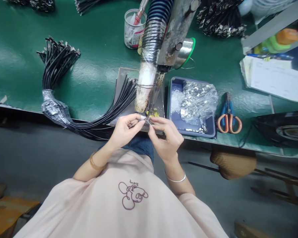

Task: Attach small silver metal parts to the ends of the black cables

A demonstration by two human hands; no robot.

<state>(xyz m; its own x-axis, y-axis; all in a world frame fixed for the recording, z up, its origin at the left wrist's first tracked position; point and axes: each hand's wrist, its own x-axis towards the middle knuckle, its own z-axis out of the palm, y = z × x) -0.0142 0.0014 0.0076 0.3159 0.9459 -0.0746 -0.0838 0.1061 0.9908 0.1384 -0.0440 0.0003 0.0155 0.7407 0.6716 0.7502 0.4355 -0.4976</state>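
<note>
My left hand and my right hand meet at the table's near edge, fingers pinched together on a small metal part and cable end between them. They sit just under the tip of a soldering fixture with a taped white fume tube. A bundle of black cables fans from the left onto a metal plate beside my left hand. What exactly each fingertip grips is too small to make out.
A blue tray with a bag of small metal shells lies right of my hands. Scissors lie further right. A clear cup, a solder spool, papers and more cable bundles sit on the green table.
</note>
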